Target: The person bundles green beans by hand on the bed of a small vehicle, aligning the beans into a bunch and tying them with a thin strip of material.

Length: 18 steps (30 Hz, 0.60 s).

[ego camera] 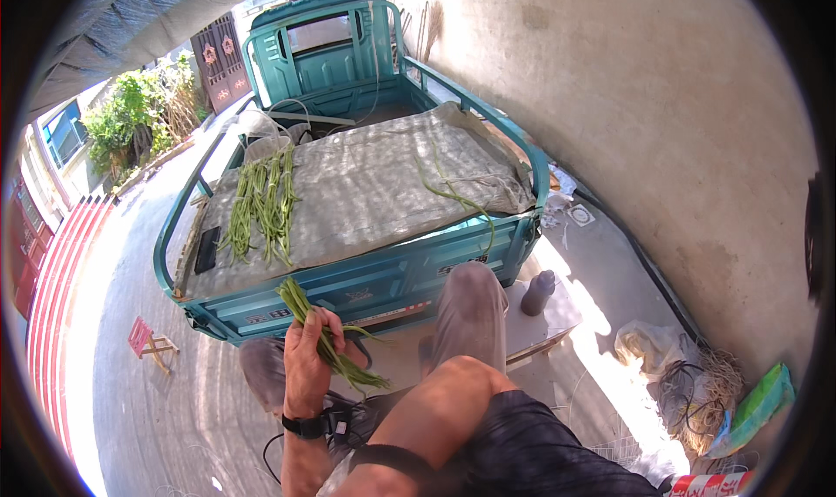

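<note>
My left hand (312, 353), with a black watch on its wrist, is closed around a bunch of long green beans (349, 366) over my lap. My right arm is bent, its forearm running off the bottom edge; the right hand is out of view. Before me, a grey cloth (372, 183) covers part of a teal cargo tricycle's bed. Several bundles of long green beans (264, 203) lie side by side on its left part, next to a black phone (208, 250). A few loose long beans (450, 193) lie on the right, one hanging over the tailgate (392, 288).
A dark bottle (539, 292) stands on a low board (558, 321) right of my knee. A small folding stool (150, 345) is at the left. Plastic bags (646, 350) and tangled twine (708, 399) lie by the wall (686, 138) at the right.
</note>
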### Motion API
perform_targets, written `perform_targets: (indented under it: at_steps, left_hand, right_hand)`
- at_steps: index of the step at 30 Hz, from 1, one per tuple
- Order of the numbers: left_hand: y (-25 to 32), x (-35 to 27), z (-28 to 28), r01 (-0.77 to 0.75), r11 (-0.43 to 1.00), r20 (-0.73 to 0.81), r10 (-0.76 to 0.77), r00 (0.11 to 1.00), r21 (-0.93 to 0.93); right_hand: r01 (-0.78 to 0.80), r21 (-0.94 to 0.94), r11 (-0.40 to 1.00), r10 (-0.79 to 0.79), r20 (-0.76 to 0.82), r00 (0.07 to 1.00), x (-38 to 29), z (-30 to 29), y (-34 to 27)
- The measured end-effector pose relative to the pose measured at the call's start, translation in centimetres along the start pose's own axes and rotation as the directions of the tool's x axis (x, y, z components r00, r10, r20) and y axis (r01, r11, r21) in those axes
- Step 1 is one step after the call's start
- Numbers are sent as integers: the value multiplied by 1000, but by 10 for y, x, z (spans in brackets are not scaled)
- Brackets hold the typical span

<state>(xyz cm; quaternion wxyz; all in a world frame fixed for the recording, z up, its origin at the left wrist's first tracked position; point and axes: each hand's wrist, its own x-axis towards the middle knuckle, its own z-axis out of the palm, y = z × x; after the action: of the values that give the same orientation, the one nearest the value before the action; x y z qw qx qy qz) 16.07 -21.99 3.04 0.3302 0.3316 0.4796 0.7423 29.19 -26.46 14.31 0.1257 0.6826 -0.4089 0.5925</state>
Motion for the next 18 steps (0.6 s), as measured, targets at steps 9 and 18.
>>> perform_targets:
  at_steps: [9, 18]
  left_hand:
    - [0, 1, -2, 18, 1000, -8, -18, 1000, 1]
    - [-2, 1, -1, 34, 996, -17, -35, 999, -85]
  right_hand:
    - [-1, 2, 1000, 1, 2, 1000, 0, 0, 5]
    - [2, -10, 1000, -2, -4, 1000, 4, 2, 8]
